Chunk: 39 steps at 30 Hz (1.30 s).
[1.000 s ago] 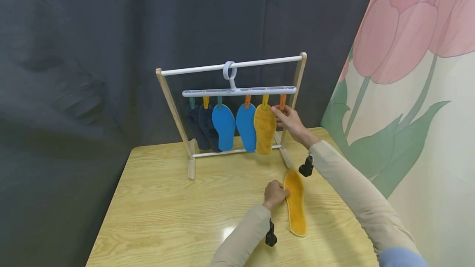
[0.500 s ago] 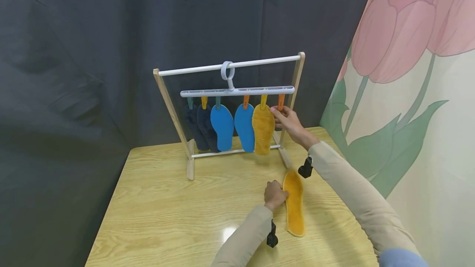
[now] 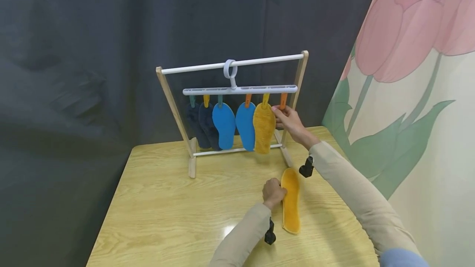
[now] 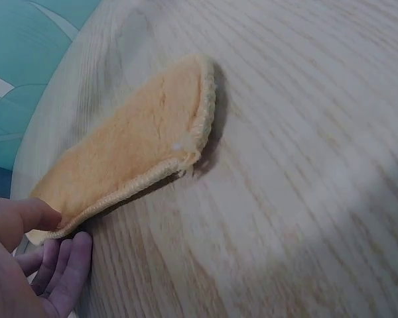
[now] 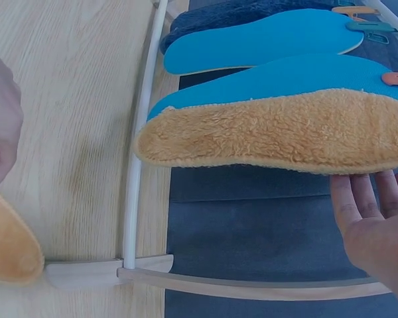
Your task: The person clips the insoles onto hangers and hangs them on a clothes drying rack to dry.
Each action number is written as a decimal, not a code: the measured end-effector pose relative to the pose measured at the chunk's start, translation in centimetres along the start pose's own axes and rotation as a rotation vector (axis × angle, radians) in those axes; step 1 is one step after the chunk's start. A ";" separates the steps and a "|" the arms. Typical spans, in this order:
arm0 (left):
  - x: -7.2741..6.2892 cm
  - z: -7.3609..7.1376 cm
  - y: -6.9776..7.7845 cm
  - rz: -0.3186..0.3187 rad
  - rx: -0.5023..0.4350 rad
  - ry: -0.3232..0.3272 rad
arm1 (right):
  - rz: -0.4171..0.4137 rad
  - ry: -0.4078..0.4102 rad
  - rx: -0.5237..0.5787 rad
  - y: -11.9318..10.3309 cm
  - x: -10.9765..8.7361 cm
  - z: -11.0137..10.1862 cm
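Note:
My left hand (image 3: 273,193) pinches the left edge of a loose yellow fleecy insole (image 3: 291,201) over the table, thumb on top and fingers beneath in the left wrist view. My right hand (image 3: 291,122) holds the upper right edge of another yellow insole (image 3: 264,130), which hangs from a yellow clip (image 3: 265,101). In the right wrist view the fingertips of that hand (image 5: 378,212) go behind this insole's edge; its thumb is out of that frame. Just above the right hand, an orange clip (image 3: 283,101) hangs with no insole in it.
A white clip hanger (image 3: 239,90) hangs from the white rod of a wooden rack (image 3: 173,110). Two blue insoles (image 3: 224,126) and two dark insoles (image 3: 208,127) hang on it. A flower-painted wall (image 3: 393,94) stands to the right of the wooden table (image 3: 156,201).
The loose yellow insole has shifted slightly left with my left hand and turned more upright in the head view. My right hand stays at the hanging yellow insole.

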<state>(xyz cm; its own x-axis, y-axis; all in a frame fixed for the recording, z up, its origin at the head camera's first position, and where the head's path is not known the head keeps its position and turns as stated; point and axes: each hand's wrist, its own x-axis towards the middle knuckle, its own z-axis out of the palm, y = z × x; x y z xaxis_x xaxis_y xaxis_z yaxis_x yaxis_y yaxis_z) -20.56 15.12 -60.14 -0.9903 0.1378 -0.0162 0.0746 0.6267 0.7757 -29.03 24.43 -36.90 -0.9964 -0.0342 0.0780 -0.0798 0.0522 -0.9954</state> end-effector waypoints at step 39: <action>0.4 -2.2 -0.8 0.009 -0.103 -0.057 | -0.230 0.184 0.225 -2.1 0.8 -0.4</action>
<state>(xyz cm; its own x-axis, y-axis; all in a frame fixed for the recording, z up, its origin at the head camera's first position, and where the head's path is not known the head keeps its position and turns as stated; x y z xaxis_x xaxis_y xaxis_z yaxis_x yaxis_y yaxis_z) -21.27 13.00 -59.35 -0.9811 0.1888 -0.0425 0.0684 0.5438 0.8364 -29.63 24.74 -34.76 -0.9435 0.1616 0.2892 -0.3140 -0.1578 -0.9362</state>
